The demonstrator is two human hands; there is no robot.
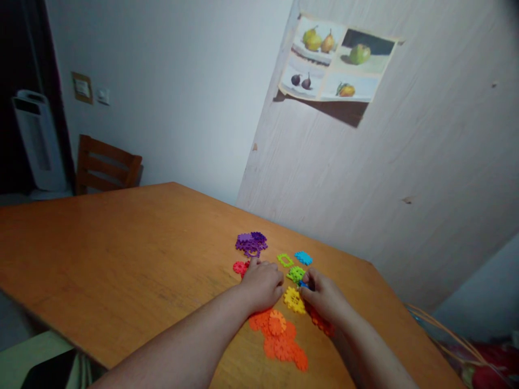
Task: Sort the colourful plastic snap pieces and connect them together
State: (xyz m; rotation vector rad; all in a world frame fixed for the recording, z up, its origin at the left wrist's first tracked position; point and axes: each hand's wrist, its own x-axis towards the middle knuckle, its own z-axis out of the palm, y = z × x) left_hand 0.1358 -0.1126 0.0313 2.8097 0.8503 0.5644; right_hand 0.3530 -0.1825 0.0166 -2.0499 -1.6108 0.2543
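Note:
My right hand point(324, 293) pinches a small blue gear-shaped plastic piece point(303, 284) between thumb and fingers. It is beside a green stack point(296, 274) and a yellow stack point(294, 300) of similar toothed pieces. Red-orange pieces point(322, 323) lie partly under that hand. My left hand point(263, 283) curls down over red gear pieces point(240, 268); its fingertips are mostly hidden, so what they grip is unclear. Orange gear pieces point(284, 340) spread in an overlapping heap just below the left wrist.
Purple gear pieces point(251, 244) are heaped farther back on the wooden table point(133, 243). A lime square frame piece point(285, 260) and light blue pieces point(304, 257) lie near the wall-side edge. A wooden chair point(106, 165) stands beyond the table.

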